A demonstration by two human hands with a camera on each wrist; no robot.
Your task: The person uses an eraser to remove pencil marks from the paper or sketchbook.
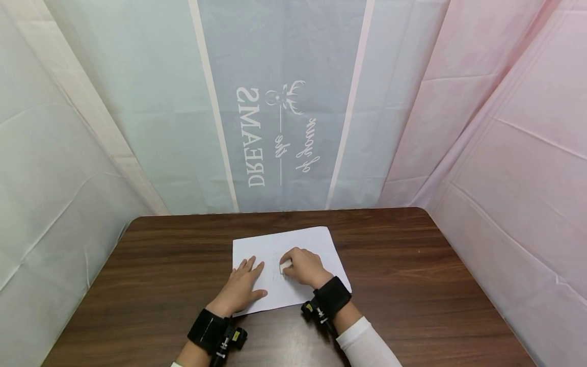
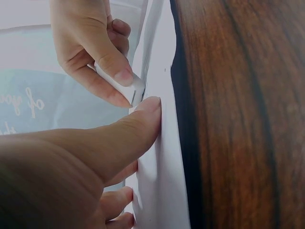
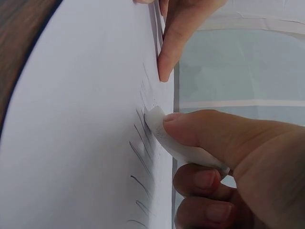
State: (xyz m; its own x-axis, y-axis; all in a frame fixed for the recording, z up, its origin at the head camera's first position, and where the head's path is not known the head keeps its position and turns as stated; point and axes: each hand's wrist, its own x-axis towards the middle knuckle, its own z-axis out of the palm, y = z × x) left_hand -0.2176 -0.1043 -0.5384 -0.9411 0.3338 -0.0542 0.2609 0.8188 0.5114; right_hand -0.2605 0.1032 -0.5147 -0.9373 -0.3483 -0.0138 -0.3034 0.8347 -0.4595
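Observation:
A sheet of white paper (image 1: pixel 312 244) lies on the wooden table, slightly askew. My left hand (image 1: pixel 240 288) rests on its left part with fingers spread and thumb out to the side. In my right hand (image 1: pixel 304 266), thumb and fingers pinch a white eraser (image 3: pixel 183 150), whose end meets the paper near the middle. Dark curved pen or pencil strokes (image 3: pixel 138 155) run in a row beside the eraser in the right wrist view, with small dark specks near its tip. From the left wrist, the eraser (image 2: pixel 136 90) shows just beyond my left thumb.
The brown wooden table (image 1: pixel 403 275) spreads out around the paper on all sides. A pale curtain with printed lettering (image 1: pixel 254 137) hangs behind the far edge, and light cloth (image 1: pixel 518 168) hangs at both sides. Each wrist wears a black strap with a small camera (image 1: pixel 312 310).

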